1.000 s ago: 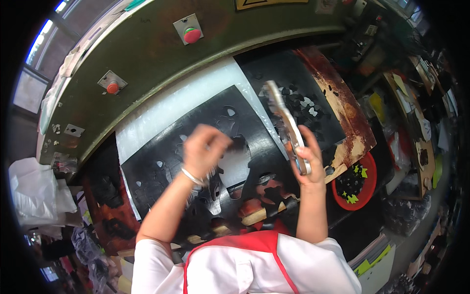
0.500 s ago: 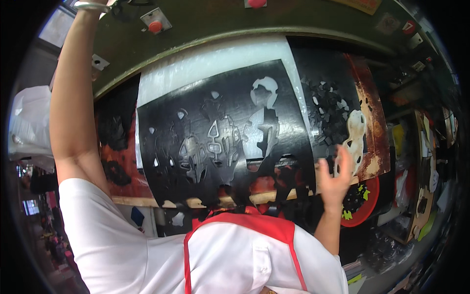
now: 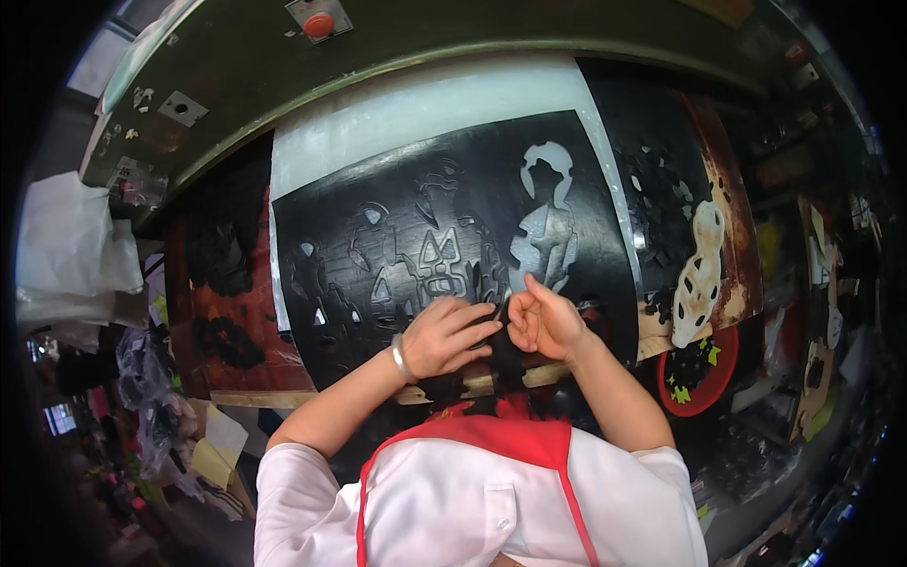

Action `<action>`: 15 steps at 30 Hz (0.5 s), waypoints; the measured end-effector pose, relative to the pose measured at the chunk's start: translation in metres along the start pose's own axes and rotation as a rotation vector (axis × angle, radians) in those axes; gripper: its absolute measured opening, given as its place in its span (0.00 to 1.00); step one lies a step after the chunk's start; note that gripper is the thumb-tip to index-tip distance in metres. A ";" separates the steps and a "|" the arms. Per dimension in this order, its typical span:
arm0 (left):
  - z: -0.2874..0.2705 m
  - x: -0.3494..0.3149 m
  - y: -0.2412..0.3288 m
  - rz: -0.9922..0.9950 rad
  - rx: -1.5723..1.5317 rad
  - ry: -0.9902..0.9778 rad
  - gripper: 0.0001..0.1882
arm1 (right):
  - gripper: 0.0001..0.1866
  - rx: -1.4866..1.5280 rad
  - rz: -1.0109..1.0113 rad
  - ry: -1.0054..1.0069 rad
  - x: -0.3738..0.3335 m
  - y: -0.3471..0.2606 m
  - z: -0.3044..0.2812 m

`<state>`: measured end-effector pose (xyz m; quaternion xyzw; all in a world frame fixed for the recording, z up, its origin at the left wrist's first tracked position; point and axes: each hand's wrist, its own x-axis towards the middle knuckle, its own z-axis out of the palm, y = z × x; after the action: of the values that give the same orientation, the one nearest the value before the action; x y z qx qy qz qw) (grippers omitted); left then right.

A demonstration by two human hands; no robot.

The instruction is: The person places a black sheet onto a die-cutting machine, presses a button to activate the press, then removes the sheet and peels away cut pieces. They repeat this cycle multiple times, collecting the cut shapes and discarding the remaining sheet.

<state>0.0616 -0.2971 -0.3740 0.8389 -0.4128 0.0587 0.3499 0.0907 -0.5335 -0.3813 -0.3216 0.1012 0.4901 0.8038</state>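
My left hand [image 3: 442, 337]: fingers loosely parted, over the black cut-out sheet [image 3: 491, 175]. My right hand [image 3: 550, 323]: fingers curled, thumb raised, contents unclear.

The head view comes from the left of two fisheye cameras worn side by side. It looks steeply down from above the near side of the black sheet [image 3: 600, 236] and faces across it, close enough for the sheet's cut outlines to read clearly. The lens takes in a wide sweep: the wearer's red apron [image 3: 491, 439] nearer than the sheet, a green panel [image 3: 425, 33] bending beyond it, a red bowl [image 3: 723, 378] to its right.
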 end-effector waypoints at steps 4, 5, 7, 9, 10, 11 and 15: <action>-0.035 0.072 -0.026 -0.756 -0.665 0.645 0.18 | 0.24 -0.454 -0.322 0.313 0.005 0.035 0.018; -0.066 0.095 -0.044 -0.685 -0.738 0.907 0.17 | 0.17 -0.612 -0.360 0.399 0.007 0.043 0.021; -0.152 0.128 -0.086 -0.532 -0.799 1.260 0.18 | 0.15 -0.756 -0.486 0.618 0.014 0.055 0.026; -0.256 0.146 -0.130 -0.392 -0.799 1.288 0.16 | 0.14 -0.813 -0.543 0.737 0.016 0.061 0.030; -0.310 0.149 -0.143 -0.340 -0.814 1.115 0.15 | 0.15 -0.816 -0.585 0.772 0.014 0.063 0.033; -0.333 0.149 -0.156 -0.342 -0.706 1.082 0.14 | 0.15 -0.789 -0.647 0.806 0.012 0.063 0.036; -0.400 0.173 -0.137 -0.409 -0.245 1.004 0.14 | 0.08 -1.101 -1.066 0.886 -0.007 0.063 0.056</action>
<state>0.3511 -0.0987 -0.0810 0.7240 -0.0279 0.3337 0.6030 0.0248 -0.4842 -0.3610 -0.8277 -0.0104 -0.1400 0.5434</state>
